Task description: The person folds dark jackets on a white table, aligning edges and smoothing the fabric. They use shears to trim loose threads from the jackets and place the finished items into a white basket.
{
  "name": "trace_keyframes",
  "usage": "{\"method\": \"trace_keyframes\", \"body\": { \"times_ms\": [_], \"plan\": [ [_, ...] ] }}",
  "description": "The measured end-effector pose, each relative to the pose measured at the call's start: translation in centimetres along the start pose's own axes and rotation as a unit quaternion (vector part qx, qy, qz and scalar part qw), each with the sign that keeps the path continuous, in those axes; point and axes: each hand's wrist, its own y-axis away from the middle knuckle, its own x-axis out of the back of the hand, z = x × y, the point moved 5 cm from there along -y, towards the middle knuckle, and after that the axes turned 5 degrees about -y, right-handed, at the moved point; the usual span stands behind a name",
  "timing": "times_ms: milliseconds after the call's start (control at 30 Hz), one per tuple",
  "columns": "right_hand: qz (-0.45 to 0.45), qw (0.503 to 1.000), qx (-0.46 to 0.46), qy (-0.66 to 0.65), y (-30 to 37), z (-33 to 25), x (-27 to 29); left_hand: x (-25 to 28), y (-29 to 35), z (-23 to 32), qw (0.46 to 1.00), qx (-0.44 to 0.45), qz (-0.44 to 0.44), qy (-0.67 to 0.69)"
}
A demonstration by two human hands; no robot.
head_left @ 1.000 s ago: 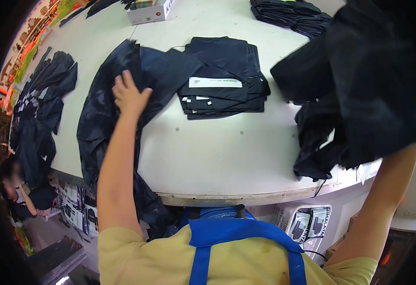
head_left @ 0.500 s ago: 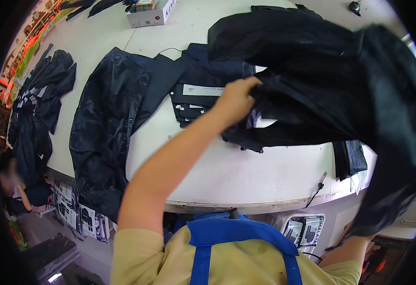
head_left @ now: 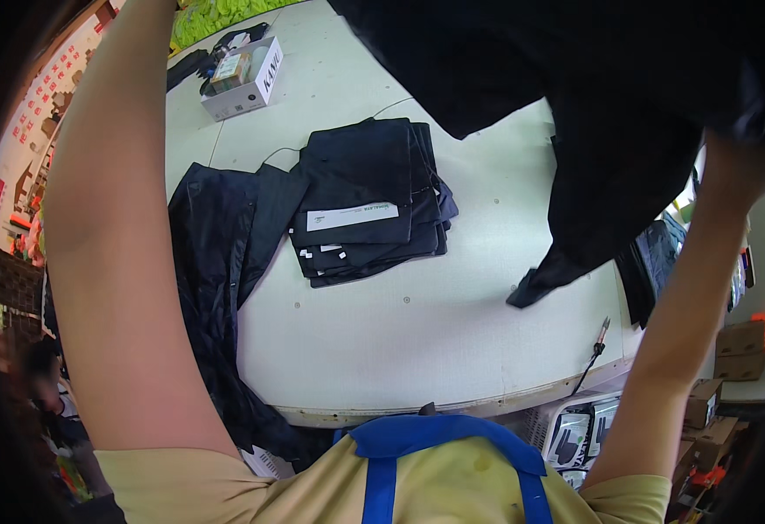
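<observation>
A black garment [head_left: 627,175] is held up high across the upper right, one narrow end hanging just over the table. My right hand [head_left: 745,170], in shadow at the right edge, is closed on its cloth, with the fingers partly hidden. My left arm reaches up the left side and its hand is beyond the top edge. Below the garment and to its left lies a stack of folded dark clothes [head_left: 356,166] with a white label strip [head_left: 352,217]. Another dark, shiny garment [head_left: 212,236] lies left of the stack and drapes over the table's front edge.
The white table [head_left: 382,341] curves round in front of me. A white box [head_left: 243,92] of small items stands at the far left. A thin pen-like tool [head_left: 599,341] lies near the front right edge, by folded dark clothes [head_left: 649,262]. Packets fill a white basket [head_left: 540,428] below.
The black garment has been lifted up and away from the folded stack, which now shows fully. My left hand has risen out of view; my right hand has come up from the lower right.
</observation>
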Motion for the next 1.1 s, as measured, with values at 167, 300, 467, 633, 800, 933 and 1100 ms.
{"method": "trace_keyframes", "body": {
  "times_ms": [167, 300, 467, 633, 800, 933, 1100],
  "plan": [
    [-0.332, 0.675, -0.360, -0.552, 23.6, -21.2, 4.4, 8.2, 9.2, -16.4, 0.707, -0.010, -0.215, -0.673],
    [-0.721, 0.371, -0.289, -0.509, 41.9, -32.5, 15.0, 0.5, 32.3, -21.5, 0.865, 0.263, -0.221, -0.366],
    [-0.828, 0.322, -0.149, -0.434, 45.8, -26.9, 15.8, -4.2, 51.3, -13.8, 0.921, 0.188, -0.288, -0.183],
    [-0.562, 0.617, -0.416, -0.360, 43.4, -19.7, 4.9, -11.7, 57.1, -4.9, 0.812, 0.141, -0.495, -0.277],
    [-0.559, 0.401, -0.623, -0.372, 41.7, -24.6, -7.0, -13.9, 56.5, -8.2, 0.767, 0.173, -0.495, -0.370],
    [-0.363, 0.591, -0.525, -0.493, 32.0, -23.3, -14.2, -10.1, 53.3, -4.8, 0.907, 0.041, -0.284, -0.310],
    [-0.227, 0.598, -0.493, -0.590, 22.6, -17.4, -16.9, -2.6, 56.9, 1.7, 0.941, 0.055, -0.174, -0.284]
  ]
}}
